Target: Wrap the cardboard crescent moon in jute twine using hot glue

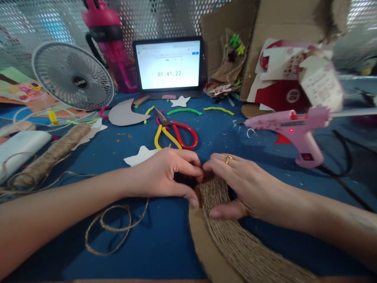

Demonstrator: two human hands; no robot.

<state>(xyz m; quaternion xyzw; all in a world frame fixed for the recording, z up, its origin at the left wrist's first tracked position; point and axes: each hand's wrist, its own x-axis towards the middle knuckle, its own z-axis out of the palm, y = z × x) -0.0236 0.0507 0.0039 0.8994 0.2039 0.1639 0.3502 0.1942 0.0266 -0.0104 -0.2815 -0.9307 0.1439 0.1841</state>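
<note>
A curved cardboard piece (202,239), partly covered with rows of brown twine (244,239), runs from between the hands to the bottom edge. My left hand (176,173) pinches its upper left edge, fingertips at the tip and thumb on the bare cardboard. On the other side, my right hand (235,184), with a gold ring, holds the twine-covered part, its thumb lying over the rows. The fingertips of both hands nearly meet at the top. Loose twine (108,228) curls on the blue table below my left wrist.
Scissors (166,124) with red and yellow handles lie ahead, near a white star (141,155). A pink glue gun (294,125) stands at right. Behind are a fan (73,76), a bottle (113,51) and a tablet (169,65). A twine roll (54,153) lies left.
</note>
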